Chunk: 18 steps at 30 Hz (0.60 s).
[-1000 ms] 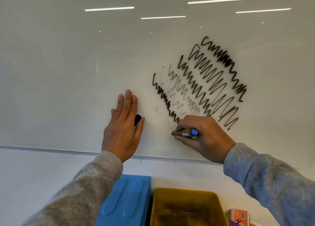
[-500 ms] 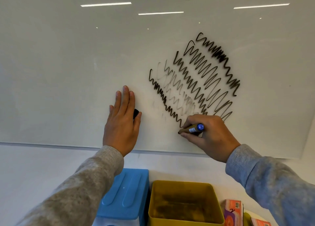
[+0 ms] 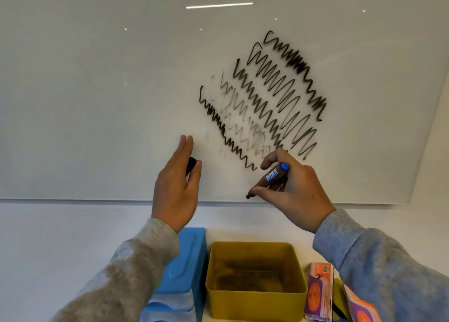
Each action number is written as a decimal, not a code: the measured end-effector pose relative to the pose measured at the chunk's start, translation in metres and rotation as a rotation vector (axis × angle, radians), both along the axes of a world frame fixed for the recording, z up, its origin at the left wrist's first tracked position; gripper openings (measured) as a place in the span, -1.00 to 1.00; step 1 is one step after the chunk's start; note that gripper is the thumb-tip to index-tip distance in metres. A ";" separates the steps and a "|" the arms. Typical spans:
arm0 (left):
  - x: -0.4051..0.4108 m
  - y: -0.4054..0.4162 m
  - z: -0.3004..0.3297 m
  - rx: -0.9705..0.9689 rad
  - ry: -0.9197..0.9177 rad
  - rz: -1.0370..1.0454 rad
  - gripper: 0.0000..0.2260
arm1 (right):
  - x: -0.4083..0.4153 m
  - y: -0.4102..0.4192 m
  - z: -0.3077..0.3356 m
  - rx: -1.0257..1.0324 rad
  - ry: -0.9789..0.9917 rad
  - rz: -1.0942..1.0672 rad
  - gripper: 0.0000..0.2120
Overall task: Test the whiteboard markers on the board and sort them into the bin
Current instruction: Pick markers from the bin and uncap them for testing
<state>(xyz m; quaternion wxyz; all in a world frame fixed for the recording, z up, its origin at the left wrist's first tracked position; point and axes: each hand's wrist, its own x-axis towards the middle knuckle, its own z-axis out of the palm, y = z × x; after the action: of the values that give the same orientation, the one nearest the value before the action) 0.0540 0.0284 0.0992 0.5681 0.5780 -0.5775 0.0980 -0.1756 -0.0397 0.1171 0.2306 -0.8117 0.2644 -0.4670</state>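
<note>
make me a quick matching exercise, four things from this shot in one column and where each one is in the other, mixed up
Things:
1. marker
2. black cap
3. yellow bin
4. blue box

Places:
A. under the left forearm
B. in the right hand, tip pointing down and left
C. below the board, between the two arms
D. in the left hand, tucked behind the thumb

Pairs: 1-B, 2-D, 3-C, 4-A
</note>
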 end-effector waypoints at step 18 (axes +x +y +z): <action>-0.080 0.076 -0.133 0.367 0.849 -0.480 -0.68 | -0.044 0.079 -0.141 0.560 -0.429 -0.139 -0.42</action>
<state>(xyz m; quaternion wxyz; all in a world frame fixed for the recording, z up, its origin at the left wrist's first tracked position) -0.0262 0.1048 -0.0339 0.6481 0.5084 -0.4202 -0.3809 -0.2199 0.0392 -0.0236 0.4619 -0.5807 0.3821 -0.5508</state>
